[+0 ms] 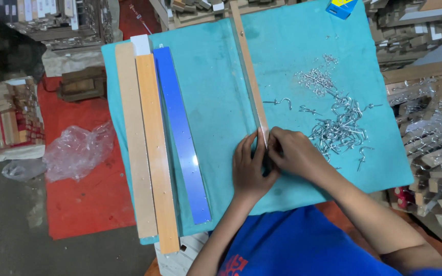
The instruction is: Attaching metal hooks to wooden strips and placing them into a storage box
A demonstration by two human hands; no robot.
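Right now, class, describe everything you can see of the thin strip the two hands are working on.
The strip is a long, narrow wooden slat, light brown, seemingly stood on edge with a pale face showing. It lies on the teal cloth, running from the top edge down and slightly right to the hands. The left hand and right hand meet at its near end, fingers pinched around it. Small dark spots along it may be holes. Loose metal hooks lie to its right, apart from it.

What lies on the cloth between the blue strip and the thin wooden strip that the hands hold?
In the head view, nothing: between the blue strip and the thin wooden strip only bare teal cloth shows.
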